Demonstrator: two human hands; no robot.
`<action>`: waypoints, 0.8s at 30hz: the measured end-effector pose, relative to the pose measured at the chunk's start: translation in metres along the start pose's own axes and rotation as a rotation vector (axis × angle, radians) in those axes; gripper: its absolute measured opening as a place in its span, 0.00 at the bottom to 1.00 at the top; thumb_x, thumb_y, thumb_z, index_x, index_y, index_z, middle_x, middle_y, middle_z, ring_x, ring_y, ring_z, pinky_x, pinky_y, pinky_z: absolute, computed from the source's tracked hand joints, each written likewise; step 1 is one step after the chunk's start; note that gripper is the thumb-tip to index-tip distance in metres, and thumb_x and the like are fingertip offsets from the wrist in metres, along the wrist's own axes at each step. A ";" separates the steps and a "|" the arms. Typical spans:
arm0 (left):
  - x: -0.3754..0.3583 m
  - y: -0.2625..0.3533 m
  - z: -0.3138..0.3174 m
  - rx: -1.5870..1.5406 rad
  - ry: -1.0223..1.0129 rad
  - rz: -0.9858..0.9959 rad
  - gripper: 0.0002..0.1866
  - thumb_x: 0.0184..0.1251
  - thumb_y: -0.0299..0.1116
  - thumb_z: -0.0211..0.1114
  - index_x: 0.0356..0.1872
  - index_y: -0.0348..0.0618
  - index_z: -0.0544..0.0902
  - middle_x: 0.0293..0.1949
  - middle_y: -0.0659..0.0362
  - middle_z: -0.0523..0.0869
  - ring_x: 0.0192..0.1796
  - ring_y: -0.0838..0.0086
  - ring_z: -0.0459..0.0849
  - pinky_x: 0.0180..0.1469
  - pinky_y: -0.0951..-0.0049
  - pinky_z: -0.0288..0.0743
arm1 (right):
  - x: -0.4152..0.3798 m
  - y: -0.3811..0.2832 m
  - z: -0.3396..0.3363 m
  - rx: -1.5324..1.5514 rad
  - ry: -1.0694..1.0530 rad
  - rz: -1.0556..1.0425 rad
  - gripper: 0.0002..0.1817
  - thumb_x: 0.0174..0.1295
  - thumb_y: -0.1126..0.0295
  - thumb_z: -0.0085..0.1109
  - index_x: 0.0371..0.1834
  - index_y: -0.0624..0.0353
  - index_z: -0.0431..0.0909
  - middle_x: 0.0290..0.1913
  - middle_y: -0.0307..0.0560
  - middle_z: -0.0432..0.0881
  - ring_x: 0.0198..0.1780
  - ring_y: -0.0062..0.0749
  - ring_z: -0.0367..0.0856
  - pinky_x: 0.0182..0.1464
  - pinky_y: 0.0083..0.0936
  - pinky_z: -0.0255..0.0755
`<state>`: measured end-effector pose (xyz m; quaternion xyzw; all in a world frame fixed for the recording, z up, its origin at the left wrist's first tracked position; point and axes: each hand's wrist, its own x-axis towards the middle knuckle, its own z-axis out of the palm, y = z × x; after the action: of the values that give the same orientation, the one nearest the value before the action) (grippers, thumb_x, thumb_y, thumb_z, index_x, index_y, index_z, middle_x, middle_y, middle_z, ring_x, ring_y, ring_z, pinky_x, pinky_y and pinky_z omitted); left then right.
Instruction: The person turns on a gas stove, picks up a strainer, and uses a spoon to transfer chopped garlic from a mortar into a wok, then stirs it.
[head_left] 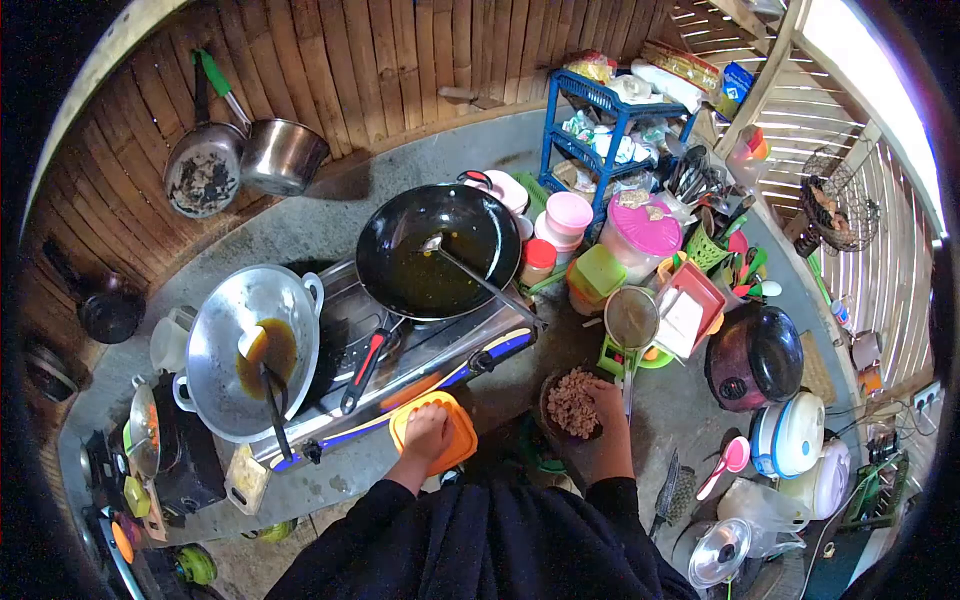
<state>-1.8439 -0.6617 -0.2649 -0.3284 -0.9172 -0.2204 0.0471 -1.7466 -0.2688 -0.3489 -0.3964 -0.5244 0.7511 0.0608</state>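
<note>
My left hand (428, 432) is closed on the orange-yellow plastic container (462, 437) in front of the stove. Brownish crumbly food (572, 402) fills a dark bowl, and my right hand (606, 400) rests at its right side with the fingers partly in the food; whether they pinch any is hidden. A black wok (385, 240) with oil and a metal ladle (480, 275) stands on the stove (345, 385). Left of it, a silver pan (215, 340) holds brown liquid and a dark-handled ladle (275, 410). A strainer (632, 318) lies just above my right hand.
Pink-lidded tubs (645, 225), a green-lidded container (597, 270) and a blue rack (590, 155) stand at the back right. A rice cooker (735, 360), a pink ladle (735, 455) and a knife (668, 485) are on the right. Pots (283, 157) hang at the upper left.
</note>
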 end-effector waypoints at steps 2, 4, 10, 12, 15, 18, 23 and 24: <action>0.000 0.001 -0.001 0.013 -0.039 -0.025 0.07 0.54 0.36 0.59 0.25 0.43 0.75 0.30 0.54 0.78 0.37 0.59 0.77 0.39 0.57 0.68 | 0.004 -0.001 -0.001 -0.163 0.063 -0.047 0.06 0.60 0.77 0.58 0.39 0.65 0.79 0.36 0.42 0.80 0.37 0.29 0.79 0.39 0.25 0.79; 0.000 0.000 0.000 0.010 -0.028 -0.015 0.07 0.55 0.36 0.58 0.26 0.43 0.75 0.30 0.54 0.78 0.38 0.58 0.77 0.39 0.57 0.68 | -0.012 -0.014 0.007 -0.183 0.068 0.059 0.06 0.60 0.77 0.57 0.39 0.65 0.79 0.36 0.44 0.80 0.37 0.29 0.79 0.40 0.25 0.79; 0.000 0.000 0.000 0.015 -0.046 -0.016 0.08 0.55 0.36 0.58 0.26 0.43 0.75 0.31 0.54 0.78 0.38 0.58 0.77 0.40 0.56 0.68 | -0.030 -0.031 0.015 -0.135 0.023 0.006 0.07 0.60 0.77 0.56 0.40 0.68 0.79 0.38 0.46 0.81 0.36 0.30 0.80 0.40 0.25 0.80; 0.000 0.000 0.000 0.024 -0.053 -0.018 0.08 0.55 0.36 0.58 0.26 0.43 0.76 0.31 0.54 0.78 0.39 0.58 0.77 0.40 0.57 0.68 | -0.034 -0.035 0.016 -0.047 0.029 0.015 0.07 0.61 0.75 0.57 0.39 0.68 0.79 0.37 0.46 0.81 0.36 0.31 0.81 0.37 0.24 0.79; 0.000 0.002 -0.001 0.027 -0.042 -0.025 0.08 0.55 0.36 0.58 0.26 0.43 0.76 0.31 0.54 0.78 0.39 0.58 0.77 0.40 0.57 0.68 | 0.021 0.021 -0.024 -0.303 -0.124 -0.422 0.08 0.60 0.73 0.60 0.38 0.67 0.79 0.39 0.48 0.81 0.37 0.31 0.81 0.35 0.22 0.79; -0.001 0.000 0.002 0.036 -0.041 -0.020 0.08 0.56 0.36 0.58 0.25 0.43 0.75 0.31 0.54 0.78 0.38 0.58 0.77 0.40 0.57 0.69 | -0.003 -0.003 -0.011 -0.155 -0.046 -0.178 0.10 0.59 0.72 0.61 0.41 0.66 0.80 0.39 0.47 0.81 0.35 0.29 0.80 0.34 0.20 0.78; -0.002 -0.001 0.004 0.037 0.036 0.015 0.08 0.55 0.36 0.59 0.25 0.43 0.75 0.31 0.54 0.78 0.37 0.59 0.78 0.38 0.57 0.69 | -0.020 -0.022 0.002 -0.090 0.059 -0.022 0.11 0.60 0.78 0.57 0.46 0.69 0.76 0.39 0.47 0.81 0.39 0.32 0.80 0.40 0.26 0.80; -0.002 0.000 0.004 0.037 0.037 0.016 0.08 0.55 0.36 0.59 0.25 0.43 0.75 0.31 0.54 0.78 0.37 0.59 0.78 0.38 0.57 0.69 | -0.016 -0.020 0.001 -0.170 0.051 -0.041 0.11 0.60 0.78 0.56 0.45 0.69 0.76 0.38 0.47 0.81 0.38 0.32 0.81 0.39 0.25 0.80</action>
<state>-1.8421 -0.6615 -0.2691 -0.3307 -0.9175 -0.2091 0.0717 -1.7429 -0.2688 -0.3239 -0.4085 -0.5924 0.6922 0.0556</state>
